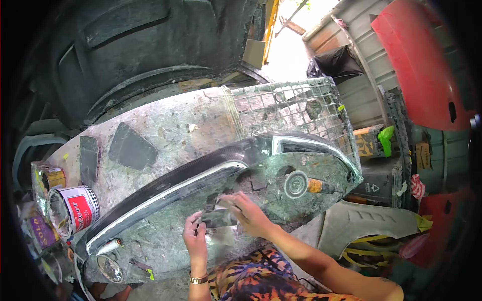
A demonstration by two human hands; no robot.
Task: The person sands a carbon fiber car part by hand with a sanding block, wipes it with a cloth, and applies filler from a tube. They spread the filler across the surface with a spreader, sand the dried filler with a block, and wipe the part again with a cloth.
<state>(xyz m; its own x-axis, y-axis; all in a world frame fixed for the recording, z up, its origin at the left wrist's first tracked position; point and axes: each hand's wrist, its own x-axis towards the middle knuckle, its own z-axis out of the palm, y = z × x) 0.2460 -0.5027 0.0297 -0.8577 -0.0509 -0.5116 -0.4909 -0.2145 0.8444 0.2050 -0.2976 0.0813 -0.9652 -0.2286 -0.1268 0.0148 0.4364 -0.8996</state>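
Near the front edge of the worktable, my left hand [195, 232] pinches the left end of a small dark sheet of sandpaper [216, 218]. My right hand [247, 214] is closed on its right side, with fingers bent over it and partly blurred. Just beyond my hands lies a long, curved black car trim piece [186, 168] with whitish edges, stretching across the table. A small dark square pad [258, 185] lies between my right hand and the trim. To the right rests a round-disc power sander [296, 184] with an orange body.
Two dark sheets [132, 145] lie on the worktable [201, 108] behind the trim. A red-labelled can [75, 210] stands at left, near a small white tube [109, 246] and a round lid [109, 268]. Wire mesh [296, 108] covers the far right. A grey fender [374, 228] sits right.
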